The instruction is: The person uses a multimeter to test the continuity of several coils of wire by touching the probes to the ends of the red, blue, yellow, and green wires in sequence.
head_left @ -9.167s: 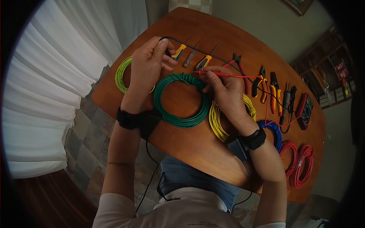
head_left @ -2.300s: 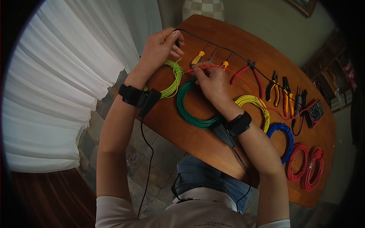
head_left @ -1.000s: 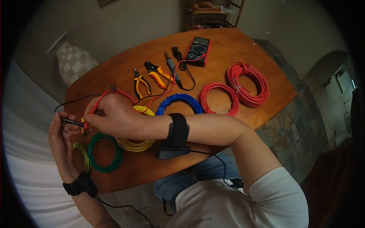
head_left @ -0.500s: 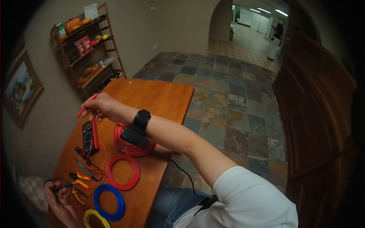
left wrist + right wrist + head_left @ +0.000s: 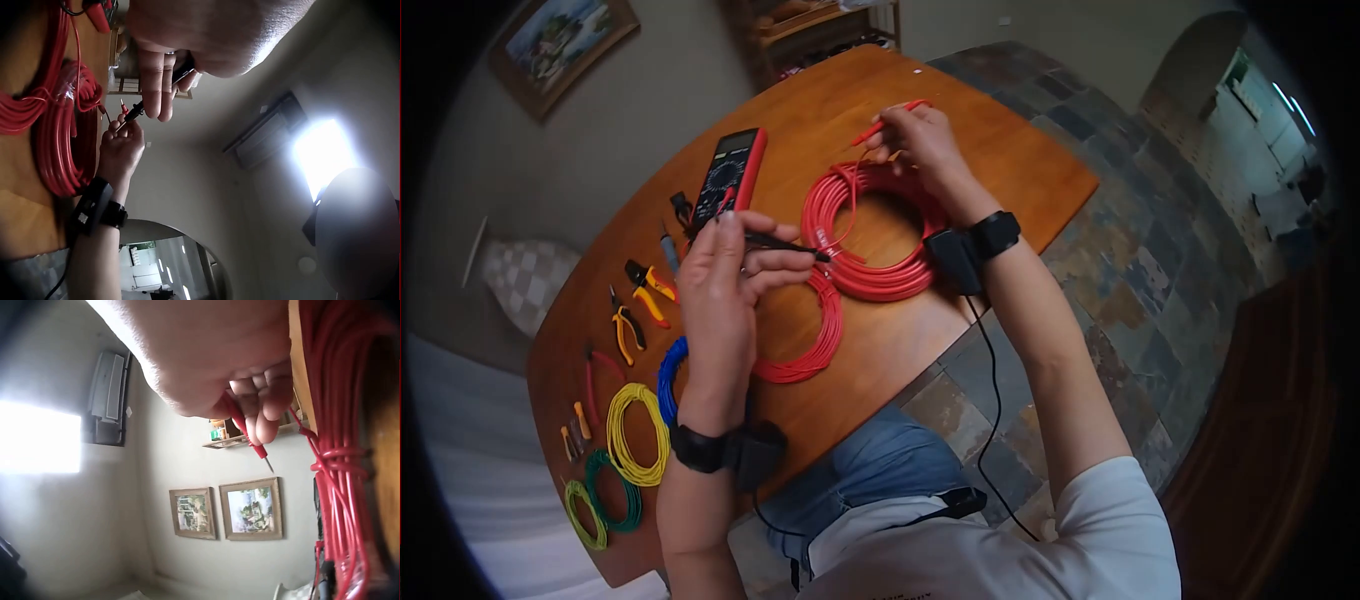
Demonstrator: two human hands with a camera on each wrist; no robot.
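In the head view my left hand (image 5: pixel 725 290) holds the black probe (image 5: pixel 778 243) between thumb and fingers, its tip pointing right over the red coils. My right hand (image 5: pixel 925 145) pinches the red probe (image 5: pixel 880 128) above the back of the larger red coil (image 5: pixel 880 282). The right wrist view shows the red probe's bare metal tip (image 5: pixel 268 464) beyond the fingers. Behind the left hand lies the multimeter (image 5: pixel 730 172), a red lead plugged into it. The smaller red coil (image 5: pixel 825 345) is partly hidden by the left hand.
Along the table (image 5: pixel 1010 165) at left lie the blue coil (image 5: pixel 668 375), yellow coil (image 5: pixel 635 470), green coil (image 5: pixel 632 505) and yellow-green coil (image 5: pixel 572 505). Also there are wire strippers (image 5: pixel 648 290), pliers (image 5: pixel 628 335), red-handled cutters (image 5: pixel 591 375) and screwdrivers (image 5: pixel 582 420). A checkered vase (image 5: pixel 525 280) stands beyond.
The head view has swung from the table's left end toward the red coils. Both hands have moved to the red coils from the green and yellow-green ones, still holding the probes.
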